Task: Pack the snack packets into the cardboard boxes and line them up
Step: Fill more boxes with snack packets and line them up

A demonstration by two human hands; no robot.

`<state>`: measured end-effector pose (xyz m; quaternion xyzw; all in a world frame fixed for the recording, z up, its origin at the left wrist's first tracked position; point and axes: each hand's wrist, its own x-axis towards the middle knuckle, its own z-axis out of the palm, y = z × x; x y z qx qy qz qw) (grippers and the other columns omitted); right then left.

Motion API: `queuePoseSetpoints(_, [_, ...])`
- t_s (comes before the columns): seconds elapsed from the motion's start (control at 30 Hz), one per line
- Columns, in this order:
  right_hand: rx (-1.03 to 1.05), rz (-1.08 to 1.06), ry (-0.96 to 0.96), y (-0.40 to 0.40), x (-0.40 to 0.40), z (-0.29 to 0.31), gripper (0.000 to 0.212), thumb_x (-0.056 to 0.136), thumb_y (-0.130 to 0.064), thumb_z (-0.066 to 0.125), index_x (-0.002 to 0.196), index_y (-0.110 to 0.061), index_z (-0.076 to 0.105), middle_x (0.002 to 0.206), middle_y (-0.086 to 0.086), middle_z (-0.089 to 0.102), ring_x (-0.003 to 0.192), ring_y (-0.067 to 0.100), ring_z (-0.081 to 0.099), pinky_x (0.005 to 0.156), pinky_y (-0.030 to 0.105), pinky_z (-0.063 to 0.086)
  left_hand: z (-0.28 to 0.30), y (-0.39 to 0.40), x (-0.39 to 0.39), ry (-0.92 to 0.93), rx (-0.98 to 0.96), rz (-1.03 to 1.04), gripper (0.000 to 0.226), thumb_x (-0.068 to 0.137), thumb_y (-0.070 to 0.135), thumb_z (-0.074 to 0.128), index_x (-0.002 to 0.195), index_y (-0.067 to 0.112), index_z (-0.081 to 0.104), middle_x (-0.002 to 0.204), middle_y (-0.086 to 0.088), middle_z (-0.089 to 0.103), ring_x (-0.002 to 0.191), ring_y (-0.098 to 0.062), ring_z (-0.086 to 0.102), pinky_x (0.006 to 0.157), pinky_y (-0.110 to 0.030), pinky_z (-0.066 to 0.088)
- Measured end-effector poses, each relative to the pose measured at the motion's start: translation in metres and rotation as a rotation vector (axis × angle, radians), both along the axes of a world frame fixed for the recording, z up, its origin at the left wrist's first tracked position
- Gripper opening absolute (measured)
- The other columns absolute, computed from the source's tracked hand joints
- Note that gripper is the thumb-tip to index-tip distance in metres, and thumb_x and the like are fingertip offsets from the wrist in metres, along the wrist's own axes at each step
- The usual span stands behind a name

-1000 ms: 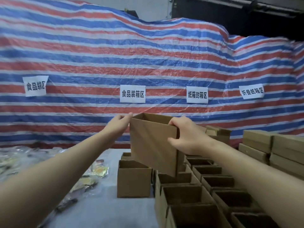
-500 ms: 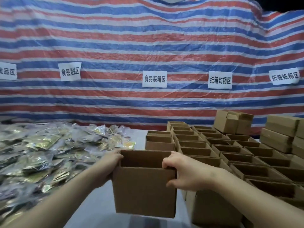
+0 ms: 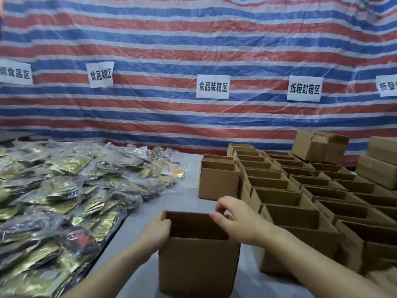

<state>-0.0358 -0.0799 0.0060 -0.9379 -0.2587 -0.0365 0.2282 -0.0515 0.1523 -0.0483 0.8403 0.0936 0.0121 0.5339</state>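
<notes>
An open brown cardboard box (image 3: 198,259) stands upright on the table at near centre, its inside dark. Just right of it, rows of open cardboard boxes (image 3: 305,190) run toward the back. A heap of gold and dark snack packets (image 3: 64,190) covers the left side.

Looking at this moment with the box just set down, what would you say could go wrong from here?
The right hand hovers open above the open box, so only the left hand grips its rim; it may slip or tip. The snack packets lie in a loose, slippery-looking heap that could slide when grabbed. The box stands apart from the rows of boxes, so lining up may suffer.
</notes>
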Motion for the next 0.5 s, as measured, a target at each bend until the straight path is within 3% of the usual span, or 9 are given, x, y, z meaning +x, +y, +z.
queuePoseSetpoints(0.03, [0.038,-0.031,-0.033,0.006,0.005,-0.001,0.022,0.097,-0.061,0.047,0.105,-0.042,0.054,0.108,-0.019,0.056,0.101,0.002,0.057,0.084,0.021,0.049,0.000,0.001,0.000,-0.002,0.009,-0.005,0.026,0.102,0.012,0.031,0.102,0.026,0.053,0.099,0.001,0.061,0.092,-0.011,0.058,0.066,-0.026,0.043])
queuePoseSetpoints(0.1, [0.001,-0.059,-0.019,0.017,0.013,-0.009,0.042,0.099,-0.061,0.042,0.134,-0.038,0.049,0.134,-0.016,0.051,0.125,0.006,0.049,0.104,0.029,0.043,-0.002,0.003,0.000,-0.003,0.030,-0.012,0.026,0.101,0.012,0.031,0.107,0.026,0.052,0.102,0.002,0.060,0.096,-0.012,0.058,0.073,-0.029,0.045])
queuePoseSetpoints(0.17, [-0.108,-0.064,0.052,0.024,0.018,-0.023,0.057,0.100,-0.063,0.037,0.147,-0.033,0.041,0.149,-0.010,0.047,0.135,0.012,0.045,0.111,0.035,0.037,-0.004,0.004,0.000,-0.005,0.065,-0.017,0.025,0.100,0.013,0.032,0.109,0.026,0.052,0.103,0.004,0.059,0.097,-0.011,0.057,0.072,-0.028,0.045])
queuePoseSetpoints(0.3, [-0.181,-0.078,0.073,0.027,0.024,-0.044,0.053,0.098,-0.067,0.038,0.139,-0.034,0.047,0.134,-0.010,0.058,0.114,0.007,0.055,0.093,0.027,0.048,-0.006,0.002,0.002,-0.031,0.148,-0.002,0.021,0.100,0.014,0.033,0.110,0.024,0.049,0.102,0.003,0.056,0.088,-0.003,0.051,0.061,-0.018,0.037])
queuePoseSetpoints(0.4, [-0.202,-0.094,0.022,0.025,0.030,-0.049,0.050,0.097,-0.068,0.038,0.135,-0.037,0.049,0.128,-0.013,0.059,0.101,0.001,0.051,0.083,0.023,0.044,-0.008,0.001,0.004,-0.044,0.137,0.004,0.025,0.099,0.015,0.032,0.115,0.018,0.052,0.108,-0.003,0.060,0.093,-0.009,0.054,0.069,-0.025,0.042])
queuePoseSetpoints(0.5, [-0.234,-0.104,0.018,0.024,0.034,-0.049,0.053,0.097,-0.068,0.039,0.139,-0.037,0.046,0.135,-0.012,0.056,0.110,0.004,0.051,0.087,0.025,0.043,-0.008,0.000,0.006,-0.035,0.111,0.009,0.027,0.099,0.013,0.032,0.117,0.015,0.051,0.110,-0.008,0.060,0.099,-0.017,0.057,0.080,-0.032,0.048])
